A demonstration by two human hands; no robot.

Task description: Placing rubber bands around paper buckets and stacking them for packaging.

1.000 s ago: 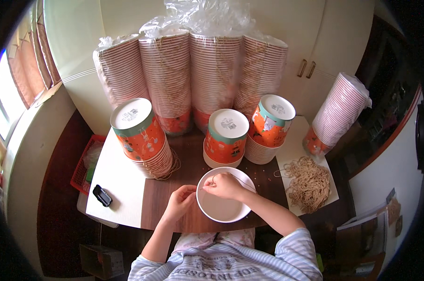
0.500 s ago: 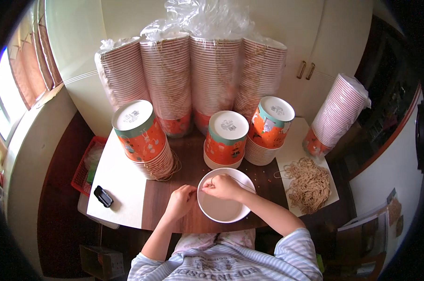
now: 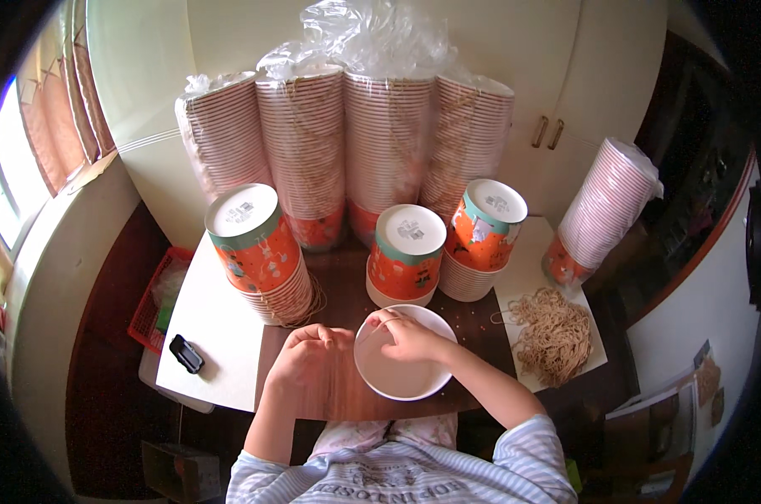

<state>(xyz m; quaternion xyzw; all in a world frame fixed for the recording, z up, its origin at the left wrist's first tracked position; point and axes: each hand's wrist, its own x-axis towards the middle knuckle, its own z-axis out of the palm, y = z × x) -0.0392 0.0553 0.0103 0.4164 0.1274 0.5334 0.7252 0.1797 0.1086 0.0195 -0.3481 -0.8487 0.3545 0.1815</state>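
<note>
Bowl: the white bowl [image 3: 403, 370] sat on the brown table [image 3: 330, 395], right in front of us, its inside bare.
Right hand: our right hand [image 3: 406, 336] lay over the bowl's far rim, fingers curled around a thin rubber band [image 3: 379, 323] pinched at the fingertips.
Left hand: our left hand [image 3: 309, 353] rested on the table just left of the bowl, fingers bent inward; we could not tell whether it gripped anything.
Bands: a loose heap of tan rubber bands [image 3: 553, 332] lay on a white sheet [image 3: 523, 277] to our right, near the bowl but apart from it.
Short stacks: three orange cup stacks [image 3: 406, 252] stood upside down just beyond the bowl.
Tall stacks: wrapped cup stacks [image 3: 380, 134] rose behind them against the wall.
Side: a small black object [image 3: 186, 353] lay on the white board [image 3: 212, 336] to our left.
</note>
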